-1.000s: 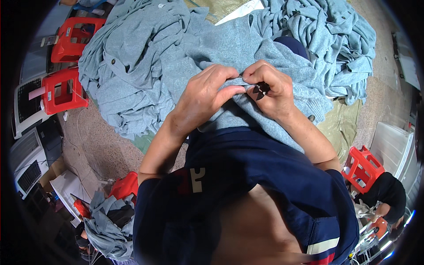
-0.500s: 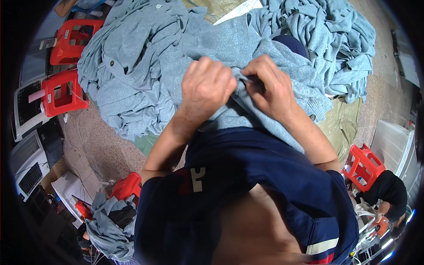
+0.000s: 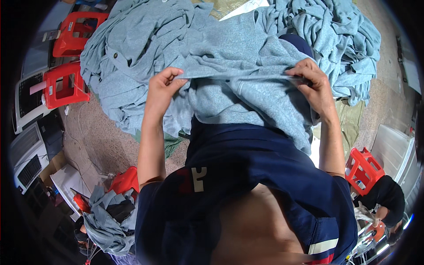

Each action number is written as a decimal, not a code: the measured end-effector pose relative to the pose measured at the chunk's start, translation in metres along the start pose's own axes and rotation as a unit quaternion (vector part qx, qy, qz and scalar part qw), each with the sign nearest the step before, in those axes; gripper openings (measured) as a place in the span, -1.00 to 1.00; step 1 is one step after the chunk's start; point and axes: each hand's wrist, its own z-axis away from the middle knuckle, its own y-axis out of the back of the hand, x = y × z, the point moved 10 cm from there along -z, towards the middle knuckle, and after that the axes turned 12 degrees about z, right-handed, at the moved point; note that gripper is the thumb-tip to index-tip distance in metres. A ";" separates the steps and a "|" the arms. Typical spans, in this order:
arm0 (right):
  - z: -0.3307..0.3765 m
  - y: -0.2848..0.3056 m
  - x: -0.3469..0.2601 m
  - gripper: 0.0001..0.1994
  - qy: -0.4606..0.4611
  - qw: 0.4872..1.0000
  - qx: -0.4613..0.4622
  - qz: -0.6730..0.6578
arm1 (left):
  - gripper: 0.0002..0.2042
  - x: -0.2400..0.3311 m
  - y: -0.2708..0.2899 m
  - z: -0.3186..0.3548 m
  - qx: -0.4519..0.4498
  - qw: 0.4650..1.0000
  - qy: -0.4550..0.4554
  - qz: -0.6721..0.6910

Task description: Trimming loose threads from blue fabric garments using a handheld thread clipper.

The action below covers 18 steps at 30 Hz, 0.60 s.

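Observation:
A grey-blue knitted cardigan (image 3: 221, 99) lies across my lap, with one edge pulled taut in a nearly straight line between my hands. My left hand (image 3: 163, 86) pinches the left end of that edge between thumb and fingers. At the other end, my right hand (image 3: 316, 84) grips the same edge with curled fingers. Below the stretched edge, the knit hangs in loose folds over my dark blue clothing.
Heaped knitwear of the same colour lies ahead at left (image 3: 132, 53) and right (image 3: 344, 44). Red stools (image 3: 66, 86) stand at far left, another red stool (image 3: 364, 170) at right. A person in black (image 3: 386, 198) is at lower right. More garments (image 3: 108, 218) are piled lower left.
My hands were close together at the middle of the cloth. They have moved apart, left and right, drawing the cardigan's edge out straight between them.

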 end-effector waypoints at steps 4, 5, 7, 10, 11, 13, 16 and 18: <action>-0.001 0.023 0.002 -0.69 -0.057 0.990 0.081 0.098 | -0.88 0.007 -0.016 -0.003 -0.065 0.982 0.066 0.167; -0.001 0.030 -0.026 -0.65 0.028 0.981 0.145 0.123 | -0.89 0.013 -0.029 -0.001 -0.084 0.974 0.076 0.197; 0.002 0.032 -0.089 -0.73 0.198 0.949 0.186 0.159 | -0.88 0.026 -0.061 -0.001 -0.128 0.958 0.085 0.241; 0.010 0.011 -0.145 -0.81 0.358 0.906 0.221 0.053 | -0.84 0.052 -0.105 0.006 -0.164 0.968 0.035 0.189; 0.009 0.007 -0.150 -0.81 0.366 0.897 0.241 0.049 | -0.84 0.057 -0.116 0.008 -0.171 0.968 0.026 0.180; 0.005 -0.003 -0.143 -0.78 0.352 0.899 0.249 0.079 | -0.83 0.065 -0.128 0.015 -0.189 0.969 0.014 0.161; 0.006 -0.006 -0.138 -0.78 0.342 0.901 0.259 0.063 | -0.83 0.063 -0.131 0.018 -0.193 0.975 0.014 0.106; 0.007 -0.010 -0.138 -0.80 0.347 0.903 0.249 0.052 | -0.83 0.060 -0.132 0.019 -0.189 0.977 0.006 0.098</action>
